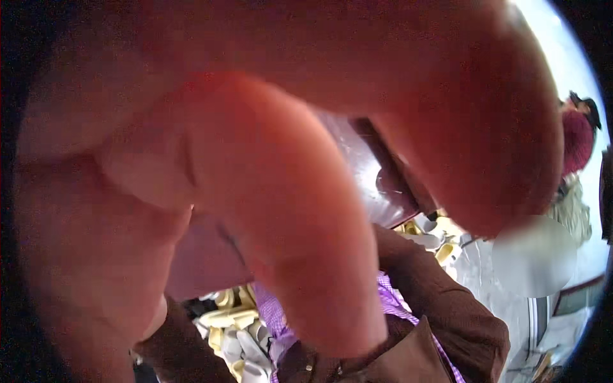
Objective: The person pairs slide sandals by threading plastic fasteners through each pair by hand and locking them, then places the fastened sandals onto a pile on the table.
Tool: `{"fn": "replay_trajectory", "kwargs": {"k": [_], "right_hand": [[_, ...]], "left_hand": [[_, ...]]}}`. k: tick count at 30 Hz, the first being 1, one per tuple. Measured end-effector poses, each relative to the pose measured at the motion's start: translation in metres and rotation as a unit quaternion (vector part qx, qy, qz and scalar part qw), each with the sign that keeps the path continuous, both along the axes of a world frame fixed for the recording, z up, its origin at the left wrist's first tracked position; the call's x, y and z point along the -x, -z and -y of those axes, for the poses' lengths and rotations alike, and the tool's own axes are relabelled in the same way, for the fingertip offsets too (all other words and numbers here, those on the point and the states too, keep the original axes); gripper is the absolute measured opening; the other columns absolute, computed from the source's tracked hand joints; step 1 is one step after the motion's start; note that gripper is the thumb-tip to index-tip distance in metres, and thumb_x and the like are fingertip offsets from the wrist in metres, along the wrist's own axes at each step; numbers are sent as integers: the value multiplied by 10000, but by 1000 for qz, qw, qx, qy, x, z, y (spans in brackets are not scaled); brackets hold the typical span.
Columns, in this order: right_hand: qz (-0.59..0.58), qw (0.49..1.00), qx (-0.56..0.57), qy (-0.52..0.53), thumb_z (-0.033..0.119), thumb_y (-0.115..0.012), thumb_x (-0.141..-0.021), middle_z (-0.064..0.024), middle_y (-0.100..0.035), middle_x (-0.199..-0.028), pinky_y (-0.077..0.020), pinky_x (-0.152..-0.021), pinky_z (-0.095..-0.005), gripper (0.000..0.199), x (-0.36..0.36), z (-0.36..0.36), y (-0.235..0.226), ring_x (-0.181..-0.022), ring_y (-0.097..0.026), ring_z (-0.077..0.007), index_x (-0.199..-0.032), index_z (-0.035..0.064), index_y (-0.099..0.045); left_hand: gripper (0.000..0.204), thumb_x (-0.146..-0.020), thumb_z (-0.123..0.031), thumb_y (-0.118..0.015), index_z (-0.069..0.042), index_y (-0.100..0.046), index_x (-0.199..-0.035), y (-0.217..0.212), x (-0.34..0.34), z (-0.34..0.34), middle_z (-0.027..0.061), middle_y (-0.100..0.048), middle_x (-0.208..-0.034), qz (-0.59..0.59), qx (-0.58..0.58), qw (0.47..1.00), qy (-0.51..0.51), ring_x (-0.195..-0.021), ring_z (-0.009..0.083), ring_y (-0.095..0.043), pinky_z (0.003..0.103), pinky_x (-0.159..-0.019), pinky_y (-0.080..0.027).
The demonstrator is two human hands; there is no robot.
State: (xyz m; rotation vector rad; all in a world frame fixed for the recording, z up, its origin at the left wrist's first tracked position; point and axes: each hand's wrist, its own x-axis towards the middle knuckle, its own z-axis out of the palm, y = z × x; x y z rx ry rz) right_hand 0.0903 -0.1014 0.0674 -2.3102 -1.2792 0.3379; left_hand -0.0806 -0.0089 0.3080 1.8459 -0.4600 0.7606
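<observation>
Grip closure cannot be told: one blurred hand [217, 147], left or right unclear, is held across the lens, its fingers [306, 217] parted, with nothing seen grasped. Pale yellow and grey pieces [233, 318] are heaped beyond, beside purple checked cloth [271, 306] and a brown sleeve [447, 287]. How many have been handled or are left cannot be judged.

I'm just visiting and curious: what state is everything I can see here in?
Left hand: very near the camera, blurred; fingers spread apart, with no held thing visible.
Cream and grey pieces: heaped loosely together.
Shiny dark-red surface: catching light, partly hidden.
Purple checked cloth: worn over brown clothing.
Maroon head covering: worn by another person.
</observation>
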Motion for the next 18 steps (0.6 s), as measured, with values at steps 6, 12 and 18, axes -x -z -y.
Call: {"fn": "replay_trajectory", "kwargs": {"k": [6,12,18], "right_hand": [[50,995,-58,57,243,-583,-743,-198,-636,-784,-505,-709,-443,271,-7,0,10,-747,-630,-352,-810,-20,-593],[217,973,-18,72,208,-548,-714,-202,-638,-748,-526,-669,-424,243,-90,36,-74,-723,-640,-337,-747,-9,-652],[359,918,7,171,176,-556,-733,-218,-625,-758,-484,-629,-415,208,-175,100,-198,-697,-611,-336,-769,-13,-635]], "left_hand": [[740,-845,-315,-595,95,-241,-1349,-20,8,-2,224,-569,-1079,21,-36,998,41,-778,180,-562,286,-752,-456],[743,-847,-313,-592,100,-234,-1351,3,-3,-9,225,-569,-1078,-58,-55,995,58,-775,179,-560,287,-750,-454],[571,-865,-186,-563,55,-333,-1329,101,27,-53,177,-589,-1043,-94,103,969,-204,-752,129,-557,228,-679,-443]]}}
